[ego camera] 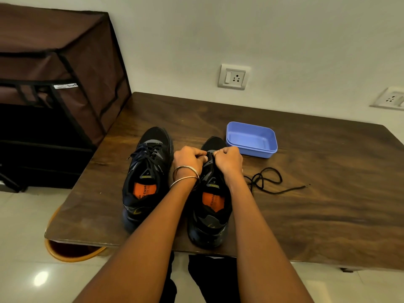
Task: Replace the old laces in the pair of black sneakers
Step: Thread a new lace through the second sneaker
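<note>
Two black sneakers with orange insoles stand side by side on the wooden table (317, 204), toes pointing away from me. The left sneaker (146, 176) is laced with a dark lace. Over the right sneaker (211, 206), my left hand (189, 159) and my right hand (229, 160) meet at the front of its upper, fingers curled and pinching the shoe there. What the fingertips hold between them is hidden. A loose black lace (265, 180) lies coiled on the table to the right of that shoe.
A blue plastic tub (251, 139) stands just beyond the right sneaker. A brown fabric-covered rack (56, 79) is at the left of the table. An orange bin (72, 251) sits under the table's near left corner. Wall sockets (234, 77) are behind.
</note>
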Available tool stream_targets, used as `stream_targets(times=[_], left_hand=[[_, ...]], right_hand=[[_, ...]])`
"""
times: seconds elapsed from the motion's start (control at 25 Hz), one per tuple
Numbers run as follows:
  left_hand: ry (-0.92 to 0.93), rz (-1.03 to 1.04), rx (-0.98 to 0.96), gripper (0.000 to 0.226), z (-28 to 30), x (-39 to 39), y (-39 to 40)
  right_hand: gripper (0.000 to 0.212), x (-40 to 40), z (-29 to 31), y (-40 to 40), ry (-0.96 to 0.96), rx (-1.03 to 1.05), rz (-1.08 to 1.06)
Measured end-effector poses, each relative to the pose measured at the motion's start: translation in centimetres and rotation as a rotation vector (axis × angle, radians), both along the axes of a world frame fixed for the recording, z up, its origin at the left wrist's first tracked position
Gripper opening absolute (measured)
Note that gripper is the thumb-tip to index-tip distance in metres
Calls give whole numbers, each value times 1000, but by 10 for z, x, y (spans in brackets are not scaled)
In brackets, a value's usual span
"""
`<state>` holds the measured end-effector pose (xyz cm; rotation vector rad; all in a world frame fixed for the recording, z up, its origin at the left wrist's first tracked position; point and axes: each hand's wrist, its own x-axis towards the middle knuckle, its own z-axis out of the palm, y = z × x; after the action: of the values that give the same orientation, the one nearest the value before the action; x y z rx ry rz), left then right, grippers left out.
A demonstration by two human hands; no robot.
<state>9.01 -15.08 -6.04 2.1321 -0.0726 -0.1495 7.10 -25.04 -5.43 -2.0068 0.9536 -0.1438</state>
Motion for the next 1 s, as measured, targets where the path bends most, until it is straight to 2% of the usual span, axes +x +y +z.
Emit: stream_targets(times=[0.08, 0.24, 0.48, 0.6, 0.72, 0.88, 1.0], left_hand=[[6, -6, 0, 18, 0, 1, 1], [37, 18, 42, 18, 2, 1, 2], [46, -24, 60, 16, 4, 4, 2], [27, -73, 129, 17, 4, 7, 2], [40, -91, 105, 16, 2, 10, 2], [75, -39, 34, 13, 0, 10, 4], [56, -33, 49, 11, -1, 10, 3]], right_hand=[[10, 1, 2, 3, 19, 48, -70], [22, 4, 4, 0, 97, 85, -149], [13, 4, -1, -4, 147, -96, -31], [13, 4, -1, 0, 143, -199, -3], [13, 5, -4, 2, 143, -300, 18], [13, 9, -12, 3, 36, -62, -84], [21, 10, -13, 3, 30, -11, -92]])
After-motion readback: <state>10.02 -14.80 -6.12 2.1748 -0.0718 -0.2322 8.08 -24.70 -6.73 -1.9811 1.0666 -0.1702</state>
